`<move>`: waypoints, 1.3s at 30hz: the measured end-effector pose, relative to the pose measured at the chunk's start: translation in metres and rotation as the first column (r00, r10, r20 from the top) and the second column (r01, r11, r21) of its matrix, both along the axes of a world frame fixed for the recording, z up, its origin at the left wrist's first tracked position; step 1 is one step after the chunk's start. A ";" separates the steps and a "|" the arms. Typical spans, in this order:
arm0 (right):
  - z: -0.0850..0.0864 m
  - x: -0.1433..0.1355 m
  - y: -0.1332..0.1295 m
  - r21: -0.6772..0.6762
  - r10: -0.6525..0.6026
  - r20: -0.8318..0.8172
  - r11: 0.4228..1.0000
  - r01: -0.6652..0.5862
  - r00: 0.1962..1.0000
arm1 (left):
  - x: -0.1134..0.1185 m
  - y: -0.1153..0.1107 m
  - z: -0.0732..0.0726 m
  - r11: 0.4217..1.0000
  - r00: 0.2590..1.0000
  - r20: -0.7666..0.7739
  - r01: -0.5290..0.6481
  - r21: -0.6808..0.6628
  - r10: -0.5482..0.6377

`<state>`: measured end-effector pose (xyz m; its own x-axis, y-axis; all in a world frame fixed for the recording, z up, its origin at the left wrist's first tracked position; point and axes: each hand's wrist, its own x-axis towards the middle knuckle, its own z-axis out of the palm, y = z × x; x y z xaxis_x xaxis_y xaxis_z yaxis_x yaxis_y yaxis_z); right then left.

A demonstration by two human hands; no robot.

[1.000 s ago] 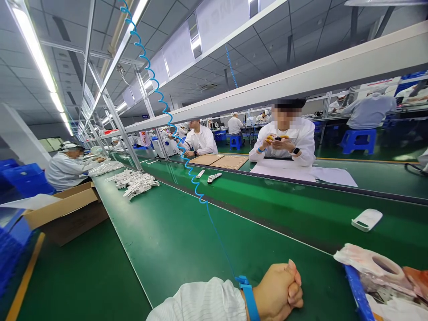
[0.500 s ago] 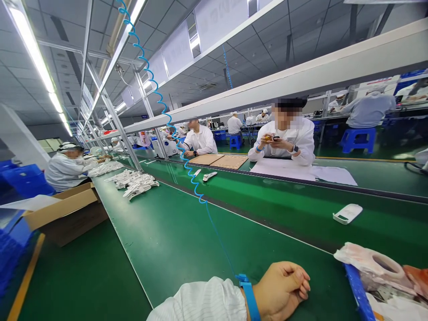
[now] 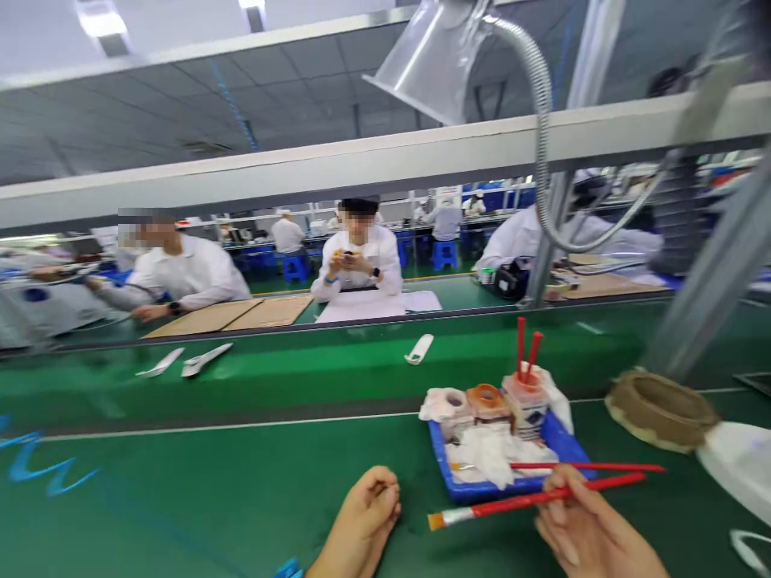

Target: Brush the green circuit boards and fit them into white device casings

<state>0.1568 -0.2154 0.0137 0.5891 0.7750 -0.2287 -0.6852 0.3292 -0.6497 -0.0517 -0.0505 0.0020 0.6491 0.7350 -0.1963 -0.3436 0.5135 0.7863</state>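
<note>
In my right hand (image 3: 581, 514) I hold a flat paintbrush (image 3: 511, 505) with a red handle, its tan bristles pointing left, in front of a blue tray (image 3: 446, 474). My left hand (image 3: 367, 522) rests on the green bench to the left of the tray, fingers curled in loosely, and I see nothing in it. Crumpled white tissue (image 3: 494, 451) lies in the tray, and a second red-handled brush (image 3: 608, 466) lies across it. A jar (image 3: 525, 401) with red sticks upright in it stands at the tray's back, beside an orange-rimmed jar (image 3: 487, 401).
A brown ring-shaped object (image 3: 661, 411) sits right of the tray by a metal post (image 3: 704, 233). White plastic parts (image 3: 420, 349) lie on the strip beyond. A bendy metal hose (image 3: 542, 120) with a clear hood hangs above. Co-workers (image 3: 358, 257) sit across the bench.
My view has swung to the right, bringing the whole tray into sight. My right hand now shows, holding the paintbrush. The left hand stays curled on the bench.
</note>
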 end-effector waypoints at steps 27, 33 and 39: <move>0.016 -0.007 0.006 0.115 -0.028 -0.051 0.993 0.034 0.998 | -0.004 0.006 0.002 1.000 0.998 -0.057 -0.021 -0.009 0.020; 0.016 -0.005 0.006 0.076 -0.024 -0.054 0.997 0.028 0.998 | -0.003 0.009 -0.003 0.999 0.996 -0.086 0.015 -0.044 -0.018; 0.016 -0.005 0.007 0.041 -0.029 -0.064 0.999 0.032 0.998 | -0.005 0.010 -0.004 0.997 0.996 -0.081 0.023 -0.075 -0.029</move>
<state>0.1513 -0.2085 0.0297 0.5979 0.7666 -0.2343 -0.7139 0.3764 -0.5904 -0.0567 -0.0401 -0.0018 0.6470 0.6999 -0.3027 -0.2652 0.5787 0.7712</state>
